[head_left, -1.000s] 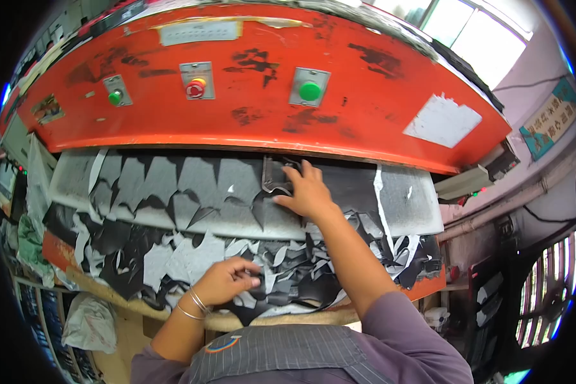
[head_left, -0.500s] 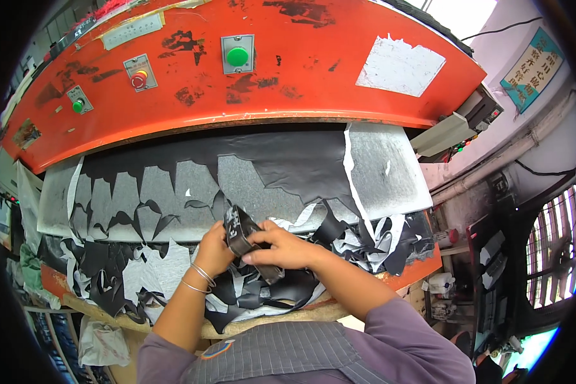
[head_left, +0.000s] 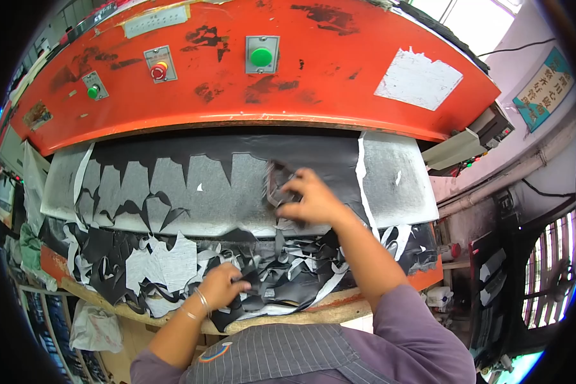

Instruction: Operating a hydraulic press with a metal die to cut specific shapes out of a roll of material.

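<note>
My right hand [head_left: 310, 197] grips a dark open-framed cutting die [head_left: 269, 184], blurred by motion, at the cut edge of a black leather-like sheet [head_left: 320, 150]. The die's left side lies over the grey cutting board [head_left: 214, 208]. Lower and to the left, my left hand [head_left: 221, 286] has its fingers closed on a small black cut piece [head_left: 252, 276], partly smeared by motion. Under and around that hand lie black and white scraps [head_left: 294, 262]. A row of notched gaps runs along the sheet's near edge, with thin black strips hanging from it.
An orange press beam [head_left: 205, 96] spans the far side, bearing green buttons [head_left: 261, 57] and a red knob [head_left: 159, 70]. A pale offcut [head_left: 163, 262] lies among scraps at the front left. A control box [head_left: 486, 131] juts out at the right. A plastic bag [head_left: 96, 328] hangs at lower left.
My hands have parted. The right one has carried the die forward and right to the black sheet; the left has dropped toward the scraps with a black piece. The view has shifted slightly.
</note>
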`<state>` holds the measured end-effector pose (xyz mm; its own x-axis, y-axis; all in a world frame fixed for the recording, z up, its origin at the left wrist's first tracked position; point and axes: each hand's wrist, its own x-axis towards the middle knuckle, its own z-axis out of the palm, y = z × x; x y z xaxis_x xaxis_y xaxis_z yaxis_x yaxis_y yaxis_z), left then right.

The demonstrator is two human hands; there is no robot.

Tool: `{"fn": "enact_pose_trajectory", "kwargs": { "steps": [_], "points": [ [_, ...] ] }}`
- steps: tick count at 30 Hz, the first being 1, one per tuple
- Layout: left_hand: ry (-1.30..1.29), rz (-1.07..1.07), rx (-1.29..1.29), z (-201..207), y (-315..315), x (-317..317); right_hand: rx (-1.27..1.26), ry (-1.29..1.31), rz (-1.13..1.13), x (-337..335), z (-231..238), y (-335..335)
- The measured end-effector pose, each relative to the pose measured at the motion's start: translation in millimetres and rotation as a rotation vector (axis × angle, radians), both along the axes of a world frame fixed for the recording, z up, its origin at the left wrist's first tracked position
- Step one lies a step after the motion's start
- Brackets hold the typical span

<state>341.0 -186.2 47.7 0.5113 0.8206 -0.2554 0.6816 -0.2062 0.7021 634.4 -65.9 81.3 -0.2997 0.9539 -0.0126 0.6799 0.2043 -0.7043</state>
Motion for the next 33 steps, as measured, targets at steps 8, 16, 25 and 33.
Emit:
{"fn": "enact_pose_trajectory", "kwargs": {
  "steps": [8,16,25,33],
  "points": [
    [-0.217,0.050,0.304,68,49,34,0.130,-0.302,-0.166,34,-15,48],
    [-0.079,0.225,0.307,-23,127,113,0.285,-0.198,-0.328,37,-52,-9],
    [-0.043,0.105,0.397,-18,138,119,0.359,-0.265,-0.301,47,-49,-2],
    [-0.348,0.227,0.302,-34,143,82,0.284,-0.322,-0.336,26,-55,-18]
  ]
}}
